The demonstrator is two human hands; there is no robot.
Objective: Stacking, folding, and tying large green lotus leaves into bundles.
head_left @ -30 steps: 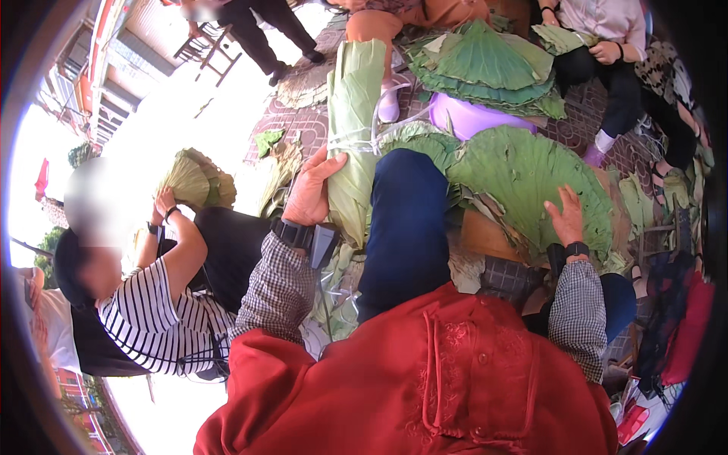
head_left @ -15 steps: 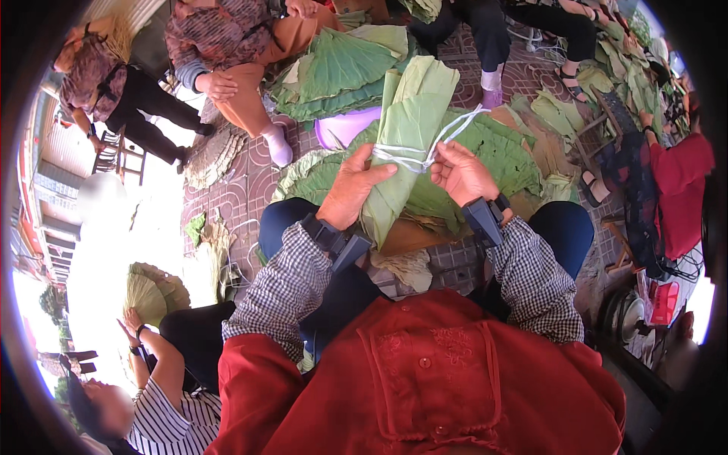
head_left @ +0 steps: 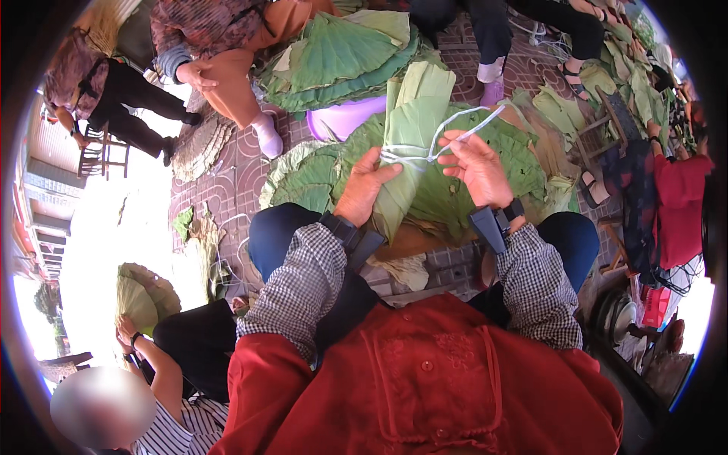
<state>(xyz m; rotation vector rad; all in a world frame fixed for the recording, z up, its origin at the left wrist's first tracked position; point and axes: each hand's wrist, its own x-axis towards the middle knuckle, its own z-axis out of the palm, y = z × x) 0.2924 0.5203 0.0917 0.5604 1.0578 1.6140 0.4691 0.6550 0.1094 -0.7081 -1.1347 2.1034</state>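
A rolled bundle of large green leaves (head_left: 415, 114) stands tilted between my hands, wrapped round its middle by several turns of white string (head_left: 406, 153). My left hand (head_left: 367, 186) grips the bundle's left side, thumb pressed at the wraps. To the right, my right hand (head_left: 479, 168) pinches the string between thumb and fingers. A loop and a loose end of string stretch up past the right fingers. Beneath the bundle lies a spread pile of green leaves (head_left: 508, 163), across in front of my knees.
Beyond the pile sit a purple basin (head_left: 345, 117) and a tall stack of folded leaves (head_left: 341, 57). A seated person (head_left: 220, 76) is far left; another in stripes (head_left: 171, 379) holds leaves at lower left. Wooden chairs (head_left: 603, 125) and scattered leaves lie to the right.
My right hand has moved slightly right and up from the bundle, drawing the string out. The left hand keeps its hold, and the view has shifted a little.
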